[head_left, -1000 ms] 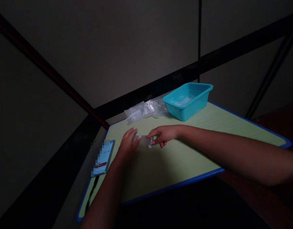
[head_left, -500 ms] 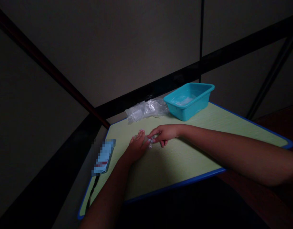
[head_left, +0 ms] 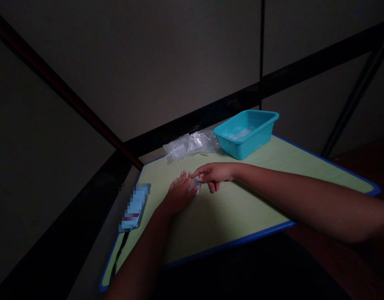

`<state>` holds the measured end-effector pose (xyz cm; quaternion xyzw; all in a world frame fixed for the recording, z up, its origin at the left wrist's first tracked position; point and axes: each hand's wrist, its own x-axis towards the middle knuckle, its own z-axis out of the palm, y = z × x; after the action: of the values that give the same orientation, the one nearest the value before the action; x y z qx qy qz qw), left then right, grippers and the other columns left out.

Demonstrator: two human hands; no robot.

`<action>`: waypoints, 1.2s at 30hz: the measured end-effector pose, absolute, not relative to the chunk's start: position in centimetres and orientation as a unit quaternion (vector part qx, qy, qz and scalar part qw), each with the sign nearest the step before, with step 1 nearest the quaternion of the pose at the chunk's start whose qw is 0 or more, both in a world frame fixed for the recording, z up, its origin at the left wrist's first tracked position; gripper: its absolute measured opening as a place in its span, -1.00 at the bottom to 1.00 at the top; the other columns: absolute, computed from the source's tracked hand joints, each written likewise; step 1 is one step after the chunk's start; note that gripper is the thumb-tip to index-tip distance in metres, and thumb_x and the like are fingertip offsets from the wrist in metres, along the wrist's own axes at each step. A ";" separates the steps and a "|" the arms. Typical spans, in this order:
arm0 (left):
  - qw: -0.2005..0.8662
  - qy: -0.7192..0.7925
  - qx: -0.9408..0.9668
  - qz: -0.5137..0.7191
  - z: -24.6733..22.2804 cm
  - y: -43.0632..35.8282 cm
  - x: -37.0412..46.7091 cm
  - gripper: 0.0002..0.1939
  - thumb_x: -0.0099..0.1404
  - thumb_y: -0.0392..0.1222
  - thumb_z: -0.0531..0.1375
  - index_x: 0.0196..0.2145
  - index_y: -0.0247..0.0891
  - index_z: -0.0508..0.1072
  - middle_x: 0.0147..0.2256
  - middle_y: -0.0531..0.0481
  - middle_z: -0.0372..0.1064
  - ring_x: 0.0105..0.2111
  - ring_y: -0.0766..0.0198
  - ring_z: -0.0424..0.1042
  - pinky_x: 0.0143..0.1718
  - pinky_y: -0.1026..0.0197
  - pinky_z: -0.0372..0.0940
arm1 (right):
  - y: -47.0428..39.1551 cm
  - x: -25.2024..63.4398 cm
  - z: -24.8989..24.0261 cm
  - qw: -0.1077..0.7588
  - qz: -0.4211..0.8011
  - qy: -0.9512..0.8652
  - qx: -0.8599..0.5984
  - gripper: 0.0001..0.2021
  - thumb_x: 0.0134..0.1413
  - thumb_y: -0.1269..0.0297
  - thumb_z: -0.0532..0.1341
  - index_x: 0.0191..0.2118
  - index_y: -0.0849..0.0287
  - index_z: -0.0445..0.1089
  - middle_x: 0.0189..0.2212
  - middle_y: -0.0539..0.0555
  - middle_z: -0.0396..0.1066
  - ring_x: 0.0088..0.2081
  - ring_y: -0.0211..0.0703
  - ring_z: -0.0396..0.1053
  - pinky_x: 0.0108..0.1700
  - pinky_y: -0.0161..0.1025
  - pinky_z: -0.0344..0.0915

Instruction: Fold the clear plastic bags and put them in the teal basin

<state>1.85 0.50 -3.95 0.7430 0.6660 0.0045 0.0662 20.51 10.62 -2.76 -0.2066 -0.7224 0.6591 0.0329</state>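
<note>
A small piece of clear plastic (head_left: 197, 188), perhaps a little bag, lies on the pale green table (head_left: 235, 208). My left hand (head_left: 178, 193) rests flat over it with fingers stretched out, covering much of it. From the right, my right hand (head_left: 216, 173) reaches in, its thumb and index finger closed at the plastic's upper edge, close to my left fingertips. The other fingers of that hand curl down toward the tabletop.
Behind my hands lies a crumpled heap of clear plastic bags (head_left: 193, 146). A turquoise basin (head_left: 248, 139) stands to its right with clear plastic inside. At the left edge is a blue phone-like object (head_left: 135, 207), pixelated, with a black strap (head_left: 119, 254). Walls border the far side.
My left thumb has drawn back from my right fingertips, and more of the clear plastic shows between the hands. My right fingers have shifted slightly up along its edge.
</note>
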 end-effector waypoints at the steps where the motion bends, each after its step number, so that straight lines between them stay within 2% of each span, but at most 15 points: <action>1: 0.064 0.664 0.745 0.001 -3.9 0.5 1.9 -0.36 0.38 0.10 -0.11 0.30 -0.27 -0.05 0.34 -0.30 -0.26 0.33 0.01 -0.29 0.25 -0.20 -0.14 | 10.6 20.5 -2.7 0.032 0.657 -0.723 -0.212 -0.64 0.26 0.38 0.08 0.16 0.17 0.17 -0.53 -0.11 0.38 -0.65 -0.37 0.37 -0.61 -0.47 0.28; 7: 0.060 0.656 0.752 -0.015 -3.6 0.3 1.9 -0.28 0.34 0.17 -0.05 0.31 -0.27 -0.06 0.34 -0.34 -0.30 0.33 -0.06 -0.31 0.25 -0.22 -0.13 | 10.4 20.5 -2.4 0.031 0.648 -0.727 -0.226 -0.68 0.28 0.40 0.03 0.13 0.17 0.17 -0.44 -0.06 0.41 -0.65 -0.38 0.38 -0.61 -0.45 0.30; 13: 0.069 0.652 0.755 -0.004 -3.9 0.4 1.6 -0.18 0.26 0.27 0.02 0.31 -0.22 -0.07 0.34 -0.32 -0.29 0.32 -0.09 -0.32 0.24 -0.24 -0.14 | 10.1 20.5 -2.1 0.032 0.641 -0.728 -0.243 -0.69 0.29 0.41 0.01 0.13 0.18 0.16 -0.54 -0.10 0.37 -0.64 -0.38 0.37 -0.56 -0.45 0.31; 21: 0.073 0.657 0.750 -0.025 -3.6 0.3 1.8 -0.09 0.22 0.30 0.05 0.33 -0.27 -0.16 0.34 -0.35 -0.37 0.32 -0.11 -0.35 0.25 -0.23 -0.16 | 10.6 20.3 -2.7 0.039 0.643 -0.728 -0.234 -0.73 0.25 0.34 0.11 0.05 0.17 0.25 -0.51 -0.11 0.37 -0.64 -0.37 0.38 -0.57 -0.44 0.29; 24: 0.071 0.661 0.747 -0.033 -3.3 0.3 2.1 -0.14 0.27 0.26 -0.01 0.33 -0.29 -0.17 0.34 -0.35 -0.39 0.33 -0.08 -0.38 0.25 -0.22 -0.17 | 10.7 20.4 -2.9 0.033 0.649 -0.728 -0.220 -0.75 0.24 0.28 0.13 0.00 0.21 0.31 -0.52 -0.10 0.37 -0.62 -0.37 0.39 -0.57 -0.45 0.29; 29: 0.071 0.669 0.739 -0.030 -3.3 0.3 2.3 -0.34 0.39 0.12 -0.17 0.32 -0.27 -0.10 0.34 -0.30 -0.31 0.33 0.00 -0.33 0.25 -0.20 -0.17 | 10.7 20.5 -2.5 0.031 0.656 -0.717 -0.236 -0.74 0.22 0.23 0.16 -0.04 0.24 0.36 -0.39 0.01 0.47 -0.56 -0.36 0.43 -0.53 -0.46 0.31; 36: 0.067 0.664 0.744 -0.021 -3.5 0.5 2.1 -0.25 0.33 0.20 -0.08 0.32 -0.27 -0.10 0.34 -0.33 -0.30 0.33 -0.05 -0.32 0.24 -0.24 -0.14 | 10.3 20.5 -2.0 0.035 0.657 -0.708 -0.258 -0.81 0.25 0.30 0.12 -0.13 0.27 0.39 -0.57 -0.03 0.42 -0.58 -0.31 0.43 -0.54 -0.43 0.32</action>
<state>2.06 0.46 -3.52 0.7441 0.6643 -0.0214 0.0674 20.47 10.26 -1.96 -0.2583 -0.7076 0.6569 0.0346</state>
